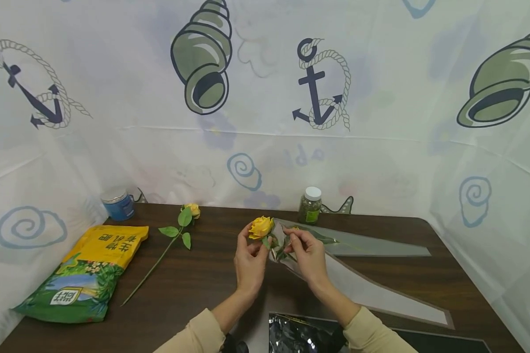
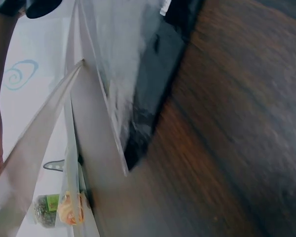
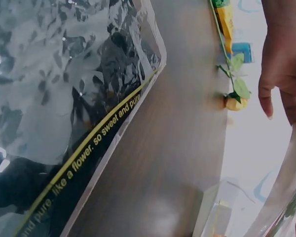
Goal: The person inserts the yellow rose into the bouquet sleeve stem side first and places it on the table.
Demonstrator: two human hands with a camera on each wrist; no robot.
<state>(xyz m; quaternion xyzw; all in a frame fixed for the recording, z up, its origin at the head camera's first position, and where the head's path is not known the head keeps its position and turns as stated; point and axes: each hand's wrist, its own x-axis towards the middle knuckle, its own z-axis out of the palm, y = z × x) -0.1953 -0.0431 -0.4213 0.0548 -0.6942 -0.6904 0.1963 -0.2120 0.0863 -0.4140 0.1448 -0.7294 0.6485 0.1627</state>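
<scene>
In the head view, a yellow rose (image 1: 261,228) with green leaves sits at the open mouth of a long tapered flower sleeve (image 1: 380,284), white with a brown-grey border. My left hand (image 1: 251,262) holds the sleeve's mouth just under the bloom, thumb in front. On the other side of the mouth, my right hand (image 1: 310,257) pinches the sleeve's edge between thumb and fingers. The exact finger contacts are partly hidden by the leaves and film. Behind the hands lies a second sleeve (image 1: 380,242) with a yellow rose inside, its bloom mostly covered.
A loose yellow rose (image 1: 168,247) lies on the dark wooden table (image 1: 194,304). To its left are a yellow-green bag (image 1: 81,274) and a blue jar (image 1: 118,205). A white-capped bottle (image 1: 310,206) stands at the back. Glossy black printed film packaging (image 1: 298,336) lies in front.
</scene>
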